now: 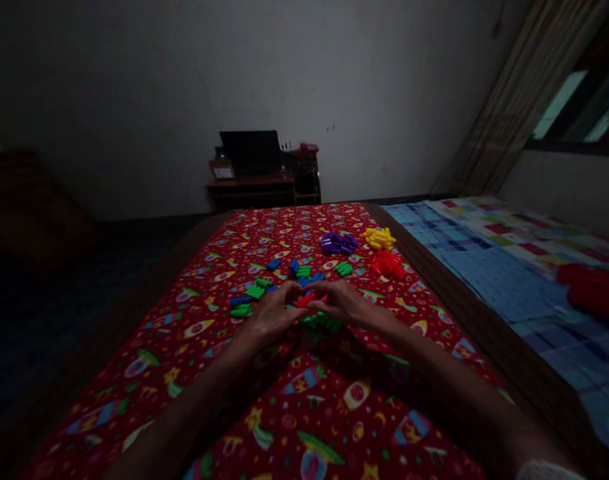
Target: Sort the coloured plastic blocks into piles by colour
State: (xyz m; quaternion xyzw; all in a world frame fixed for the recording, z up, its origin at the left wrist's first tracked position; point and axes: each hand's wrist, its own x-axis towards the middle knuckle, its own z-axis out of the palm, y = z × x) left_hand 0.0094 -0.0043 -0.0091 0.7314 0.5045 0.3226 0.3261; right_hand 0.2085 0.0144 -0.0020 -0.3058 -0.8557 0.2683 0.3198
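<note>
Both hands meet over a red patterned cloth [304,400]. My left hand [274,312] and my right hand [345,303] are curled towards each other, fingertips and thumbs closed around red plastic pieces [308,301]. The exact shape of these pieces is too small and dark to make out. Beside my left hand lie green plastic pieces [255,291] and a blue plastic piece [241,301]. More green pieces [323,322] lie under my right hand, partly hidden by it. Just beyond the fingers are blue pieces [294,268] and another green cluster [343,269].
Farther right on the cloth sit a purple pile [339,243], a yellow pile [379,238] and a red pile [388,265]. Blue checked bedding [489,267] lies to the right. A desk [254,181] with a dark screen [251,152] stands against the far wall.
</note>
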